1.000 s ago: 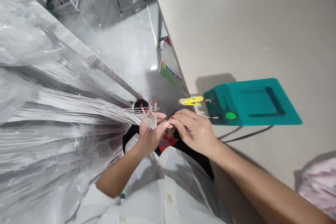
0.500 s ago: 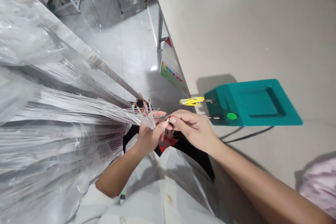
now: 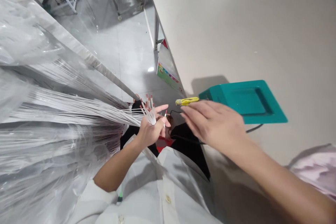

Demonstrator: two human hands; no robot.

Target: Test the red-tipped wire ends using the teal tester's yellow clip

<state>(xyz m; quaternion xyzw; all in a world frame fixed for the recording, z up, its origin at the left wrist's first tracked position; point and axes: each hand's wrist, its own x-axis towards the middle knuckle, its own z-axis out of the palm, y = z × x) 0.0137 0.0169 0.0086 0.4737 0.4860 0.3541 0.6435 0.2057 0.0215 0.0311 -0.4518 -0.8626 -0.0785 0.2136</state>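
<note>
My left hand (image 3: 150, 133) is closed around a bundle of thin white wires (image 3: 148, 114) whose reddish tips stick up above the fist. Its index finger points out to the right, and one single wire (image 3: 165, 113) with a red tip stands apart by the thumb. My right hand (image 3: 214, 120) is over the table edge with its fingers stretched toward the left, nothing visible in them; its thumb is hidden. Just beyond those fingers a yellow clip-like tool (image 3: 187, 101) juts from a green device (image 3: 273, 112), which the hand partly covers.
Long white wires (image 3: 78, 106) and clear plastic sheeting (image 3: 28, 42) fill the left side, along a slanting rail (image 3: 86, 54). A pale table (image 3: 236, 31) spans the right. Pink cloth (image 3: 317, 171) lies at its near right. A printed box (image 3: 169, 73) stands below the table edge.
My right hand has left the wire at my left fingertips and moved right and up, over the green device's near side. My left index finger has straightened; the left hand keeps the bundle.
</note>
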